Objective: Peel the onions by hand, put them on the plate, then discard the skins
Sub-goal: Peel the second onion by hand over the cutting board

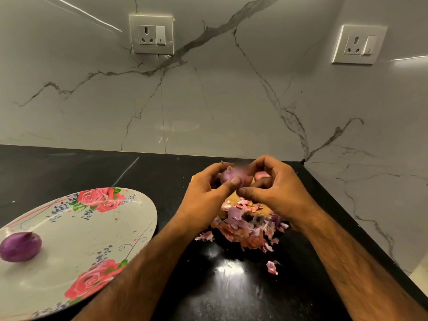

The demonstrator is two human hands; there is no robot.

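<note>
Both hands hold one pale purple onion above the black counter. My left hand cups it from the left with the thumb across its front. My right hand curls round its right side, fingertips pinching at the skin. A pile of onion skins lies right under the hands. A second pinkish onion shows partly behind my right fingers. One peeled purple onion rests on the white rose-patterned plate at the left.
The black counter meets a marble wall at the back and turns a corner on the right. Loose skin scraps lie nearer me. Two wall sockets sit high on the wall.
</note>
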